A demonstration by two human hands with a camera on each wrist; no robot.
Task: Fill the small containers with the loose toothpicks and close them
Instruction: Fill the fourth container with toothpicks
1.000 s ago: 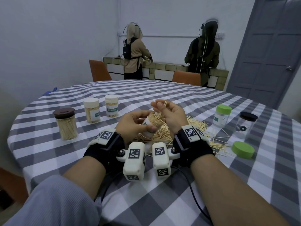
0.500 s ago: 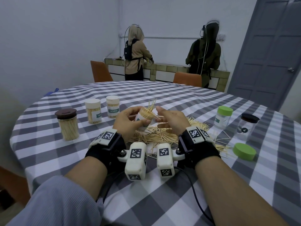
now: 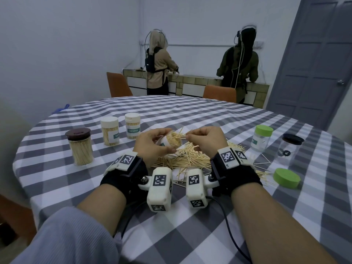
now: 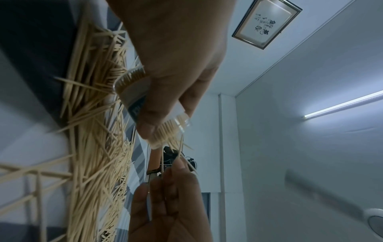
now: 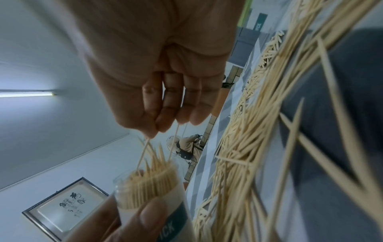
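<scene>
Checked counter (image 3: 190, 115) | left hand (image 3: 152, 145) gripping nearly full open container (image 3: 171, 142) mid-frame | right hand (image 3: 206, 140) pinching toothpicks (image 5: 176, 139) into it | three closed jars (image 3: 109, 133) at left | loose pile (image 3: 188, 159) and green lid (image 3: 286, 178) remaining.

— What is carried? A round table (image 3: 190, 115), covered by a grey-and-white checked cloth, is shown.

— And directly on it? A loose toothpick heap (image 3: 186, 159) at centre; three filled, capped jars (image 3: 81, 146) toward the left edge; two capped jars (image 3: 262, 137) and a green lid (image 3: 286, 177) toward the right edge.
</scene>
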